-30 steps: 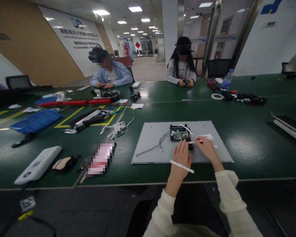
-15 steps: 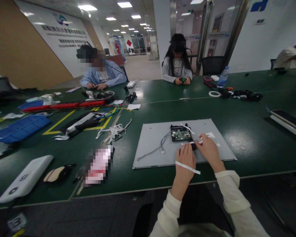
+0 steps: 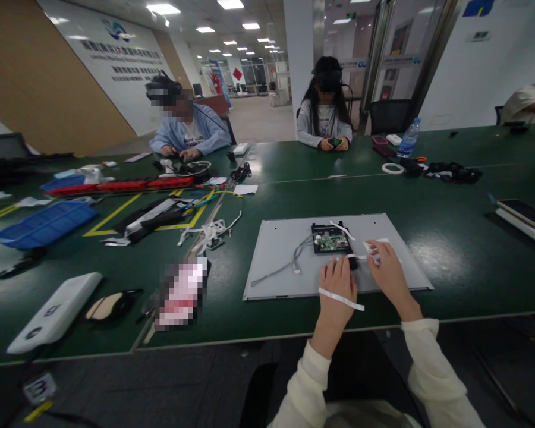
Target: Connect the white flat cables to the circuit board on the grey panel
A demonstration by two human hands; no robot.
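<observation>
A flat grey panel (image 3: 271, 252) lies before me, bearing a black frame with a green circuit board (image 3: 332, 241) and a thin grey cable (image 3: 297, 255). My left hand (image 3: 337, 285) is closed over the panel's front part, its fingertips beside a small black piece (image 3: 353, 261); what they grip is hidden. Across the back of that hand lies a white strip (image 3: 341, 299). My right hand (image 3: 386, 264) pinches a thin white strip (image 3: 358, 257) that runs left to the black piece. Another white strip (image 3: 342, 230) crosses the board frame's upper right corner.
To the left are a tangle of white strips (image 3: 211, 236), a blurred pink item (image 3: 182, 294), a computer mouse (image 3: 109, 306), a white device (image 3: 56, 312) and a blue tray (image 3: 42, 224). A water bottle (image 3: 409, 139) stands at the back right. Two people sit across the table.
My right hand has moved right, away from the left hand, and the white strip now shows stretched between them. My left hand stays nearly in place. The whole view has shifted slightly.
</observation>
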